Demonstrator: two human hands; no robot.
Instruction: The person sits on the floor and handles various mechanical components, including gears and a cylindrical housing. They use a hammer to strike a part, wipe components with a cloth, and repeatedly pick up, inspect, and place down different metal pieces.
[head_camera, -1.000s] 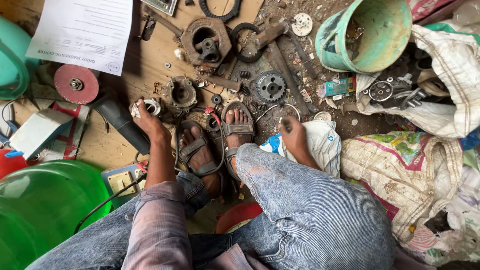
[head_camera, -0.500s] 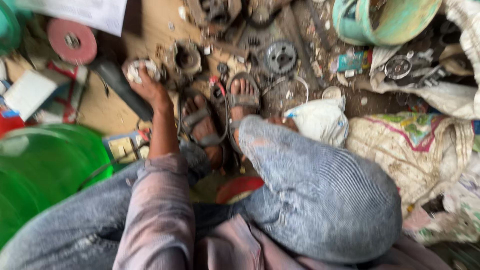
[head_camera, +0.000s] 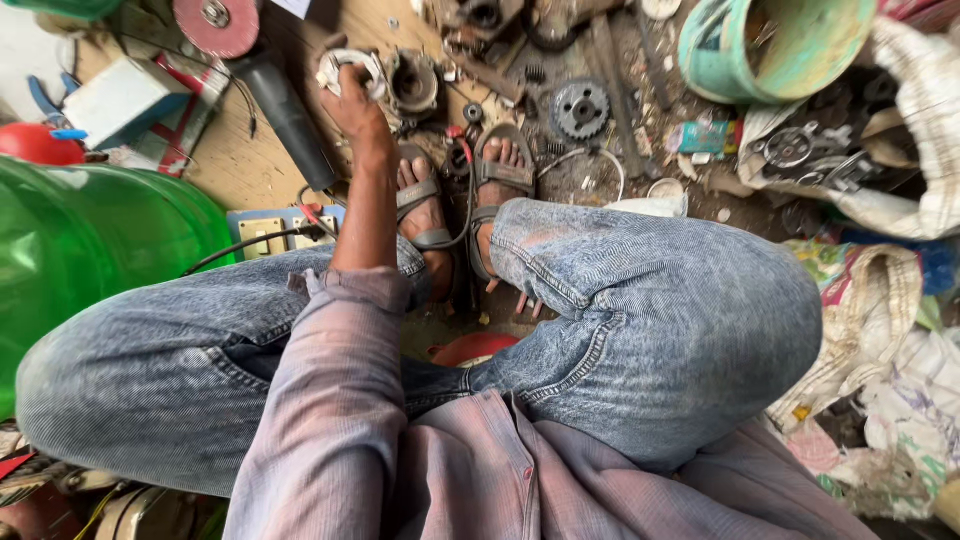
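Fingers of the left hand (head_camera: 350, 100) are closed round a pale metal ring (head_camera: 345, 66), a worn clamp-like part, lifted just clear of the wooden floor (head_camera: 240, 160) near its far edge. The arm reaches out over the left knee because the person sits low with knees spread, so everything has to lie within an arm's stretch in front of the sandalled feet (head_camera: 470, 200). The right hand is out of sight behind the right knee; whether its grip is open or closed cannot be told.

Just beside the ring, to its right, sits a round dark engine housing (head_camera: 412, 82), close enough that the two look like parts of one job, though whether they touch is hard to say. A toothed sprocket (head_camera: 580, 108) lies further right, apart from both, past the toes of the right foot.

Left of the hand a black angle grinder (head_camera: 275, 95) lies on a slant, its red disc (head_camera: 215, 22) at the far edge and its body running back toward the knee; it crowds the hand's left side. A cable (head_camera: 250, 245) trails from a switch box (head_camera: 265, 232) under the forearm. A large green plastic jar (head_camera: 90, 250) fills the near left side, and a teal bucket (head_camera: 720, 60) stands at the far right corner beside cloth sacks (head_camera: 900, 200) of metal scrap. Small bolts and grit are scattered between the feet and the parts.
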